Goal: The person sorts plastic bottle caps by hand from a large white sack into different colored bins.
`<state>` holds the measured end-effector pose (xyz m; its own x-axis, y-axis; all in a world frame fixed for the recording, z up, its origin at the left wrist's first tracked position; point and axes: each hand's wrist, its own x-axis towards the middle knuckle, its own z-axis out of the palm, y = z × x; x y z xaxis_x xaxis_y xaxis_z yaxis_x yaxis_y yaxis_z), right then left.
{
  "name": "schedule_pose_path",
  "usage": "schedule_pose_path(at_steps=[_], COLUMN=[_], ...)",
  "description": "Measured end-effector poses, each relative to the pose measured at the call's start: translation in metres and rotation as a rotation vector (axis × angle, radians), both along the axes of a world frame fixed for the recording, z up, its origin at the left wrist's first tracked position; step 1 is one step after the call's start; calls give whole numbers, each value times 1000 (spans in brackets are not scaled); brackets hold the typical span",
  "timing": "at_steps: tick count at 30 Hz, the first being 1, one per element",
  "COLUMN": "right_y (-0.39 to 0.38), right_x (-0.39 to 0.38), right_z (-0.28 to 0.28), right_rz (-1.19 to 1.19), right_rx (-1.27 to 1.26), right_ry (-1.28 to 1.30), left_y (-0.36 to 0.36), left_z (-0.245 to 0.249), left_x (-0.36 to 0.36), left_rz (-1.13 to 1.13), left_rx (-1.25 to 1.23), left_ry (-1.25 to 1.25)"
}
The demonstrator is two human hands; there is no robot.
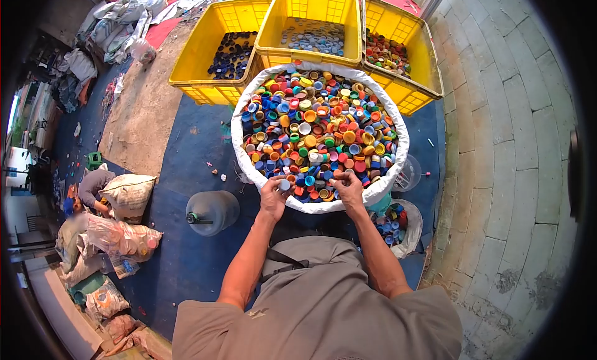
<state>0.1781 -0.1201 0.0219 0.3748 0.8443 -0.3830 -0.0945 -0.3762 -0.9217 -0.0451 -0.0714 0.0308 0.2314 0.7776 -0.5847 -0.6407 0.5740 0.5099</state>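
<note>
Head view: left hand (272, 197) holds a greyish cap (284, 185) at the near rim of the white sack (403, 133); right hand (349, 188) is by coloured caps (317, 126) inside, its grip I cannot tell.

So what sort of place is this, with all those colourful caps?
Probably a recycling or sorting yard. There's a big white-rimmed container of mixed caps, yellow crates with more caps inside, and stuffed sacks at the picture's left.
</note>
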Motion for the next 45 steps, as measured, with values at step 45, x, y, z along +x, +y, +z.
schedule_pose_path(at_steps=[45], right_y=[-2], right_x=[-54], right_z=[8], right_rz=[-105], right_rx=[40], right_ry=[1021], left_y=[94], left_z=[-60], left_x=[-1], left_rz=[-50], left_rx=[-277], left_ry=[991])
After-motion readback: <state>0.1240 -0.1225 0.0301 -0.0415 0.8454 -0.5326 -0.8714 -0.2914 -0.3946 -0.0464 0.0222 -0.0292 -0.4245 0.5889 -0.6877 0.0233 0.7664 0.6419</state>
